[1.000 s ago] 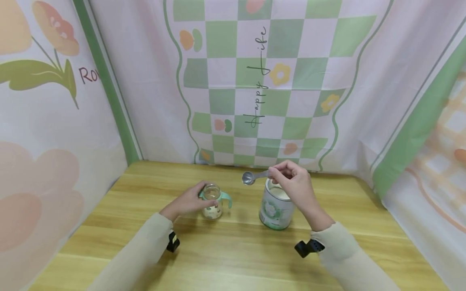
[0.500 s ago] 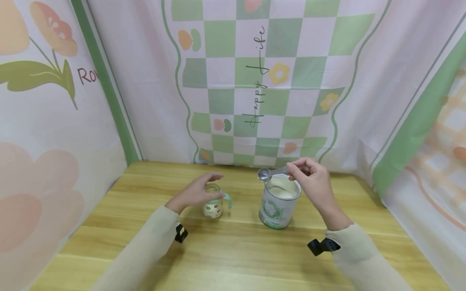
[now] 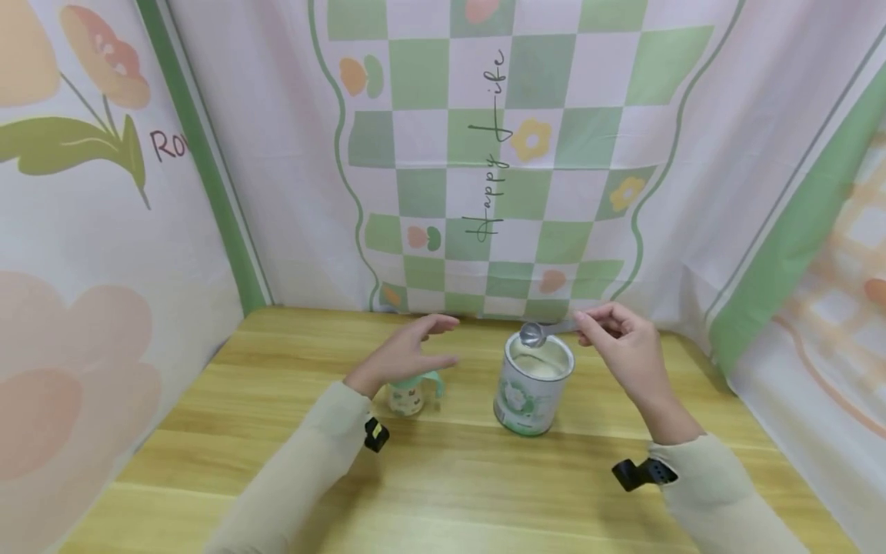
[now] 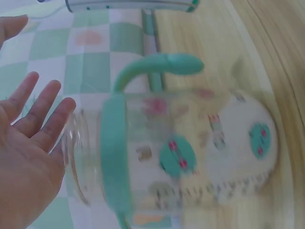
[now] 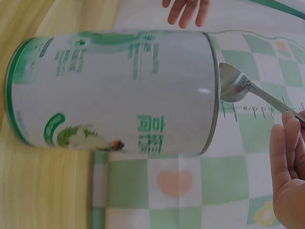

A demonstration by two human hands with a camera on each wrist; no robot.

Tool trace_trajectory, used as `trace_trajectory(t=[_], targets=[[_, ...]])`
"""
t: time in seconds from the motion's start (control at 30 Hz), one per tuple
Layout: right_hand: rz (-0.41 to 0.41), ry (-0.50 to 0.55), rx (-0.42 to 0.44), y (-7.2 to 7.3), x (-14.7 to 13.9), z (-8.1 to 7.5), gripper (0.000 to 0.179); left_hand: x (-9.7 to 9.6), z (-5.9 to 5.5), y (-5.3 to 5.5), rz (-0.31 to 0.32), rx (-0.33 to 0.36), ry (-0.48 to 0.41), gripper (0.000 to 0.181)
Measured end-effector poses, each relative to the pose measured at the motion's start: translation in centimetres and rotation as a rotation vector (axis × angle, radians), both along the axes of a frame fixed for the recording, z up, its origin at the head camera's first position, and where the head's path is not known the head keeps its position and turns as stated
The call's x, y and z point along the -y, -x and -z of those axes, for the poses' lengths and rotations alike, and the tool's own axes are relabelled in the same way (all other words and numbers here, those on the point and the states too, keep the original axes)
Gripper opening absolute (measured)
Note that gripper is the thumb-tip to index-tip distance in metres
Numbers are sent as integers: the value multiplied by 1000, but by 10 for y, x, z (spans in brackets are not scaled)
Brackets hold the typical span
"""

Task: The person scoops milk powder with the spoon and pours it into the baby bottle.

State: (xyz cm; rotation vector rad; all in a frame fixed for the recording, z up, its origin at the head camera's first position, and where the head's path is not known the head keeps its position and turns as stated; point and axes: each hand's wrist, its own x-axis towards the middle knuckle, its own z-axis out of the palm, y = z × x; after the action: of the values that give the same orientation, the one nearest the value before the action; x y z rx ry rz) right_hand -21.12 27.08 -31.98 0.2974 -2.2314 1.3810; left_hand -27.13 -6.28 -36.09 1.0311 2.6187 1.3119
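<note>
My right hand [image 3: 626,346] pinches the handle of a metal measuring spoon [image 3: 534,334], whose bowl is over the open mouth of a white-and-green milk powder can [image 3: 527,404]. Pale powder shows inside the can. My left hand [image 3: 408,355] is off to the left with fingers spread and nothing in them, over a clear baby bottle [image 3: 406,398] with mint-green handles. The left wrist view shows the bottle [image 4: 190,152] uncapped, with whitish contents at its bottom and the fingers beside its neck. In the head view the hand hides the bottle's mouth.
Bottle and can stand upright on a wood-grain table [image 3: 443,492]. A checkered green-and-white cloth [image 3: 484,192] hangs behind the table's back edge, with printed curtains [image 3: 90,308] at the sides.
My left hand has let go of the bottle and moved up and right. My right hand has carried the spoon rightward, from left of the can to over its mouth.
</note>
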Motion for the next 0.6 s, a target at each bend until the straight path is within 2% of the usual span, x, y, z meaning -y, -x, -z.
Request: trace_trajectory(t=[0.37,0.6], targets=[[-2,-107,31,1,-13,11,21,-28,-4,-2,58,52,-52,62],[37,-282,20,-1,-12,17,21,-42,-1,-5,71,84,-47,63]])
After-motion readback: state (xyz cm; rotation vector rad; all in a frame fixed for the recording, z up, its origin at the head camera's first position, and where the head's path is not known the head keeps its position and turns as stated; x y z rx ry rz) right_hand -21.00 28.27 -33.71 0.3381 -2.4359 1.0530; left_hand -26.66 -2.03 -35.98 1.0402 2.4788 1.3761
